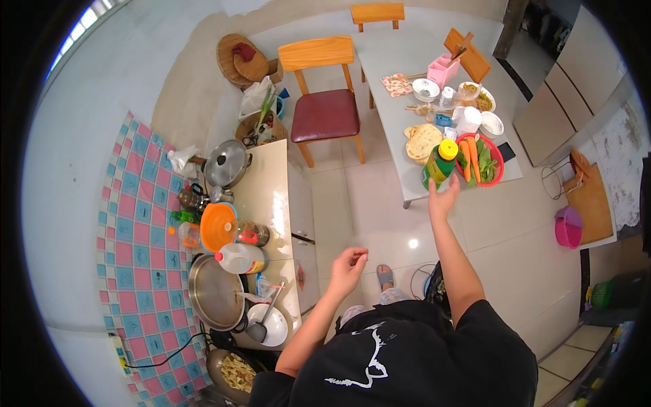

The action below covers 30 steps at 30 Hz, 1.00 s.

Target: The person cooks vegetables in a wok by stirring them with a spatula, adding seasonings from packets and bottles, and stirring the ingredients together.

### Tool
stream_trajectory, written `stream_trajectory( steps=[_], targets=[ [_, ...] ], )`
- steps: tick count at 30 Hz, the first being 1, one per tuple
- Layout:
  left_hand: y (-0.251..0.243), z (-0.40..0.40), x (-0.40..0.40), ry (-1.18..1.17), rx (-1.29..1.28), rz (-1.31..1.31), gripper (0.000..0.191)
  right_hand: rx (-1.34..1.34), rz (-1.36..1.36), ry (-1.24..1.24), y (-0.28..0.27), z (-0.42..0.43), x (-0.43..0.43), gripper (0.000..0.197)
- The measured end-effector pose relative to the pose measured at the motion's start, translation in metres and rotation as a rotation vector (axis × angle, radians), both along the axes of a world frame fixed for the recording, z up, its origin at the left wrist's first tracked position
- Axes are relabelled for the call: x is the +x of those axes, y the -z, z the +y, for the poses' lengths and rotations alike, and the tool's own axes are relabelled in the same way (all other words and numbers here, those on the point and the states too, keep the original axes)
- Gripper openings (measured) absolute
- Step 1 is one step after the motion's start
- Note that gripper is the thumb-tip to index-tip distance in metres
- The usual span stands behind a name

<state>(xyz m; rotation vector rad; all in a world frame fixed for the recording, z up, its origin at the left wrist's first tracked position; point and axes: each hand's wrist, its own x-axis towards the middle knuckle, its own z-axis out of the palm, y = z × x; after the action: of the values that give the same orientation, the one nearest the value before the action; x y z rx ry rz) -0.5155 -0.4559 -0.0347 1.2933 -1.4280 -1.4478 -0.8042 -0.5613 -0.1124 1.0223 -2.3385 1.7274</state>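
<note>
My right hand (443, 199) reaches to the near edge of the grey table (391, 133), thumb and fingers spread. Just beyond the fingertips stands a green bottle with a yellow cap (438, 167); whether they touch it is hard to tell. Right of the bottle, a red plastic basket (501, 168) holds carrots (473, 155) and leafy greens (487, 165). Flatbreads (423, 142) lie behind the bottle. In front of my body, over the floor, hangs my left hand (347, 273), fingers loosely curled and nothing visible in them. It is nearest to the counter (277, 203) at the left.
On the counter are an orange basin (217, 227), a plastic jug (243, 258), a steel pan (216, 292) and a bowl with a spatula (269, 325). A wok (224, 374) with food sits at bottom left. A chair (325, 114) stands between counter and table.
</note>
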Motion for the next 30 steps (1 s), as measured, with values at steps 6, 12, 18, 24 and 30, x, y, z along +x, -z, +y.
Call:
stream_trajectory(
  steps=[6, 12, 18, 24, 30],
  targets=[
    [-0.006, -0.035, -0.07, 0.139, 0.056, -0.02, 0.018, -0.077, -0.157, -0.042, -0.017, -0.044, -0.02, 0.07],
    [-0.001, -0.042, -0.079, 0.113, 0.062, -0.026, 0.019, -0.052, -0.27, -0.313, -0.036, -0.009, -0.036, 0.058],
    [-0.041, -0.035, -0.069, 0.001, -0.118, -0.098, 0.024, 0.084, -0.489, -0.902, -0.081, 0.061, 0.008, 0.054],
    [-0.107, -0.002, -0.031, -0.06, -0.507, -0.131, 0.041, 0.147, -0.733, -1.4, -0.122, 0.108, 0.092, 0.058],
    [-0.156, 0.104, 0.069, -0.008, -0.532, -0.23, 0.046, 0.387, -0.598, -1.957, -0.143, 0.148, 0.164, 0.064]
  ],
)
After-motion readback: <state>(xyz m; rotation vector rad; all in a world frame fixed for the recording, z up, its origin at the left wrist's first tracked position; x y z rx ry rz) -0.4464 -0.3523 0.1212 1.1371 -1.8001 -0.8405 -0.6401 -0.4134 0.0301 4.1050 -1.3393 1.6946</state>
